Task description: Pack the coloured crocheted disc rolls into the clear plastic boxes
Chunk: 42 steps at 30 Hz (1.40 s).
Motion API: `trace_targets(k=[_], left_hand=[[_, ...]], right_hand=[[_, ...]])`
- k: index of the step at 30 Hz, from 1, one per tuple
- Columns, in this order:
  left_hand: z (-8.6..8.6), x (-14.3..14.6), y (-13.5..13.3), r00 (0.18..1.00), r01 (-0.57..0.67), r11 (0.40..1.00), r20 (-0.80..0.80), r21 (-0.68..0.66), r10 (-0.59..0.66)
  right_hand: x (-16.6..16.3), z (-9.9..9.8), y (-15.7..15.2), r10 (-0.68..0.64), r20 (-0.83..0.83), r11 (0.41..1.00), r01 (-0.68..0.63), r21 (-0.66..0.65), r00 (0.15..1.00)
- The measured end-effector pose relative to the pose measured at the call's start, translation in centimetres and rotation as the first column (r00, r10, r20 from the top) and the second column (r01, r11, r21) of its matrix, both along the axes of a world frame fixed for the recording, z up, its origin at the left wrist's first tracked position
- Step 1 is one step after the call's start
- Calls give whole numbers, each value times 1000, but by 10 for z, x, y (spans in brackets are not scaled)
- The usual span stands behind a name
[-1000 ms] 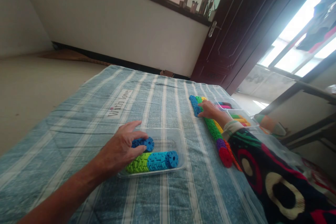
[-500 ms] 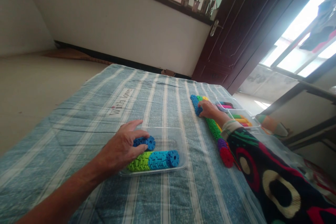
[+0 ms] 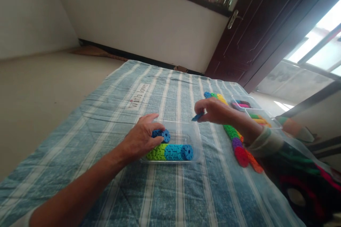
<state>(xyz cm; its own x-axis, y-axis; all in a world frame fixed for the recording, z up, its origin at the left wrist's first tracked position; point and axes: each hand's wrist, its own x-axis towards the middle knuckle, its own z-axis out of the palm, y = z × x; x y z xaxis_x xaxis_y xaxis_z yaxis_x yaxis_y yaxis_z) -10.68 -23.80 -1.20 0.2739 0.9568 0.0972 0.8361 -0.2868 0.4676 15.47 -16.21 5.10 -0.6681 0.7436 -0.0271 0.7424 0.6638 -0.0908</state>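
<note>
In the head view a clear plastic box [image 3: 196, 138] stands on the cloth. Inside it lies a row of notched plastic discs, green [image 3: 157, 152] then light blue [image 3: 174, 152]. Behind that row is a shorter stack of dark blue discs [image 3: 165, 136], and my left hand [image 3: 145, 134] has its thumb and fingers around this stack. Just beyond the box's right side, my right hand [image 3: 213, 110] pinches a few blue discs [image 3: 197, 116] above the cloth. Their exact number is hard to tell. Rows of coloured discs [image 3: 231, 131] lie beneath and beside my right forearm.
Two clear boxes with coloured pieces, one farther back [image 3: 242, 103] and one nearer [image 3: 259, 120], sit at the right edge. A blue striped cloth [image 3: 106, 120] covers the surface. A dark door [image 3: 255, 25] and a white wall [image 3: 149, 25] stand behind.
My right hand has come away from the blue end of the disc rows and moved toward the box, carrying blue discs. My left hand stays at the dark blue stack. The view has shifted slightly.
</note>
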Motion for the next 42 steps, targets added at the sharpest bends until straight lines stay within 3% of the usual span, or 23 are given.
trace_targets(k=[2, 5, 9, 13, 18, 24, 29, 32, 36, 42], left_hand=[[1, 0, -1, 1000, -2, 1000, 2, 5, 2], [1, 0, -1, 1000, 16, 1000, 2, 6, -16], [-1, 0, 0, 999, 44, 999, 4, -8, -44], [-3, -1, 0, 998, 49, 999, 31, -10, -49], [-2, 0, -2, 998, 60, 998, 37, 4, -60], [-5, 0, 0, 998, 52, 998, 35, 21, -53], [-3, -2, 0, 998, 67, 998, 8, 7, -67], [-1, -2, -1, 998, 64, 998, -7, -9, -64], [0, -1, -2, 998, 59, 998, -10, 4, -59], [0, 0, -2, 998, 55, 998, -2, 25, -55]], right_hand=[[-25, 2, -22, 222, -49, 974, -224, -25, 974], [-59, -6, -43, 359, 27, 933, -359, -10, 933], [-80, -23, -50, 372, 191, 925, -380, 3, 908], [-80, -35, -52, 394, 190, 911, -409, 46, 899], [-71, -46, -52, 421, 82, 902, -426, 73, 903], [-62, -60, -52, 458, -178, 889, -447, 103, 871], [-59, -69, -53, 407, -263, 913, -390, 116, 875], [-59, -69, -55, 369, -191, 926, -341, 164, 910], [-60, -60, -61, 221, -10, 950, -213, 229, 975], [-61, -51, -64, 44, 174, 997, -55, 59, 984]])
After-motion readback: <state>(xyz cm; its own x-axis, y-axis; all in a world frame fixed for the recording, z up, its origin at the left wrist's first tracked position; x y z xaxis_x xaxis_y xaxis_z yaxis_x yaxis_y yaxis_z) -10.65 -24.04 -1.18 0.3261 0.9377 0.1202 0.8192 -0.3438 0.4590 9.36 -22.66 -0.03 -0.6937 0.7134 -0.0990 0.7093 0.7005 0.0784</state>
